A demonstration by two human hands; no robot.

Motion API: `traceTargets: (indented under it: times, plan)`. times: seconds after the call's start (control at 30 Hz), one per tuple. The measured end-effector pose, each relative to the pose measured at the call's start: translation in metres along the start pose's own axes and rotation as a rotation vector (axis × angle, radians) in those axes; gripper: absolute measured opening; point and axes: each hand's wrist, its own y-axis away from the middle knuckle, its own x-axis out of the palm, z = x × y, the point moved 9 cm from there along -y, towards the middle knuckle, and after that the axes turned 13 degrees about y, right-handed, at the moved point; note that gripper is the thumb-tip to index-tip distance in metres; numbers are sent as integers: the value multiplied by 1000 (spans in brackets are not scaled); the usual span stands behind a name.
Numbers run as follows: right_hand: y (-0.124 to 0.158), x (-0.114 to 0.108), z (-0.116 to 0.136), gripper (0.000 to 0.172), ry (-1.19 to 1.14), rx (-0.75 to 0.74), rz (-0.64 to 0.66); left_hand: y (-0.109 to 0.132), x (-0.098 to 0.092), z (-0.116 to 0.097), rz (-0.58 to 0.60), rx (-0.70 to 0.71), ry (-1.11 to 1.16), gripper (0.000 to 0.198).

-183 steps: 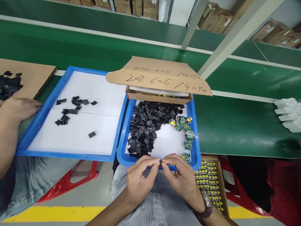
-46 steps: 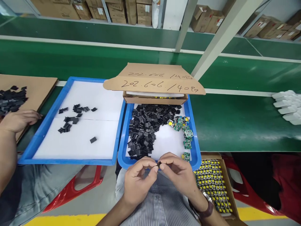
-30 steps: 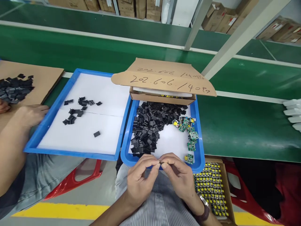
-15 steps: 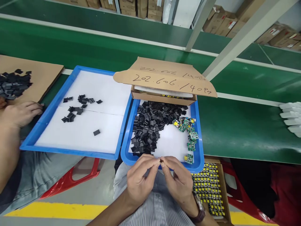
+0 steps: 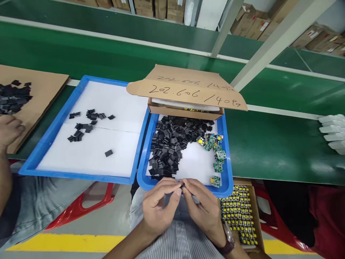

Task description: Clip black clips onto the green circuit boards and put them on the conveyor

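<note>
One small dark piece (image 5: pixel 183 185) pinched at the lower centre

Left hand (image 5: pixel 160 207) and right hand (image 5: pixel 204 208) meet there, thumbs and fingertips pressed around the piece, which is too covered for its form to be told. Being so small, it could pop loose if the two pinches press unevenly; as the hands are at the near rim of the right-hand blue tray (image 5: pixel 229 169), it might drop into the lap.

Beyond lies a heap of folded black pieces (image 5: pixel 167 145); green circuit boards (image 5: pixel 221 155) line the tray's right side. A careless sweep of the right hand could knock the nearest board. Farther out are a handwritten cardboard box (image 5: pixel 185 112) behind the heap, a second blue tray (image 5: pixel 81 178) to the left, and a co-worker's hand (image 5: pixel 10 129) at the left edge.
</note>
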Motion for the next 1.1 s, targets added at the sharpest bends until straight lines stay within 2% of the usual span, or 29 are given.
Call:
traceTargets:
  times: [0.23, 0.43, 0.5, 0.6, 0.67, 0.77, 0.83, 0.9, 1.0, 1.1]
  plan:
    - [-3, 0, 5, 47, 103, -49, 2, -1, 7, -1, 32, 11, -23, 40]
    - [4, 5, 3, 51, 181, -111, -9, 0, 2, 8, -49, -102, 14, 31]
    - [6, 6, -5, 49, 111, -44, -15, 2, -3, 16, -114, -198, 54, 27]
    - [8, 11, -21, 46, -93, 135, -3, 7, -8, 30, -204, -358, 103, 18]
    - [9, 12, -29, 42, -224, 219, -12, 7, -5, 35, -196, -416, 123, 13]
    - [8, -4, -42, 29, -357, 291, -82, 0, 11, 37, -32, -440, 105, 10]
    - [9, -29, -58, 24, -378, 354, -177, -8, 25, 38, 127, -421, 11, 11]
    - [13, -64, -77, 20, -337, 423, -307, -17, 42, 39, 296, -356, -145, 18]
    - [28, -112, -100, 18, -223, 503, -472, -23, 84, 45, 605, -222, -377, 27]
    - [39, -131, -112, 20, -154, 547, -487, -19, 129, 57, 861, -115, -541, 28]
